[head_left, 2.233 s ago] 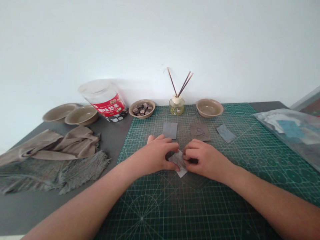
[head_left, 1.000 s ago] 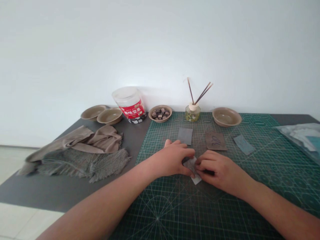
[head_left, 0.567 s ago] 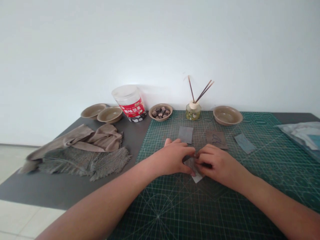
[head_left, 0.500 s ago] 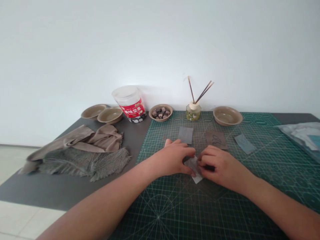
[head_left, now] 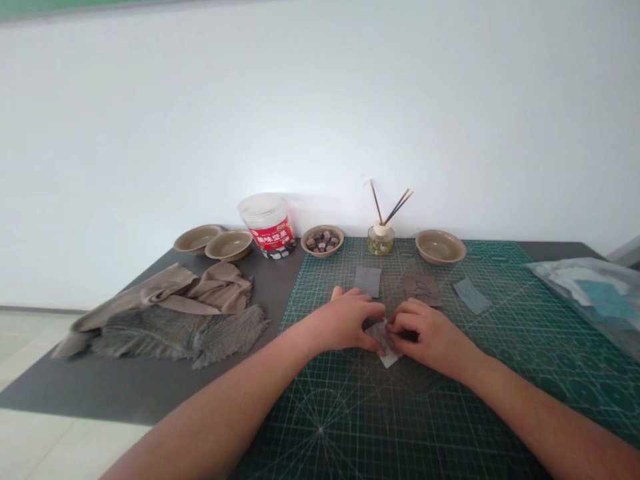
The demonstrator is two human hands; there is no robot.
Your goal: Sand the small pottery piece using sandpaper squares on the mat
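Note:
A small pale rectangular piece (head_left: 391, 357) lies on the green cutting mat (head_left: 360, 420), partly covered by fingers. My left hand (head_left: 345, 321) holds it down, with thumb and forefinger curved apart at its left side. From the right, my right hand (head_left: 427, 333) has its thumb and fingertips pinched together at the piece's edge. What exactly sits between those fingertips is hard to see. Just beyond the hands lie a flat grey piece (head_left: 367, 281), a brown piece (head_left: 421, 289) with dark marks on it, and a blue-grey piece (head_left: 471, 296).
Along the wall stand two tan bowls (head_left: 229, 247), a red-labelled plastic jar (head_left: 274, 237), a bowl of dark chunks (head_left: 323, 241), a reed diffuser (head_left: 381, 239) and another tan bowl (head_left: 441, 247). Crumpled cloths (head_left: 200, 300) lie left; a clear bag (head_left: 600, 293) lies right.
The camera view has tilted up and shifted slightly, so the objects along the wall appear lower. Both hands stay at the pale piece, with only slight finger movement.

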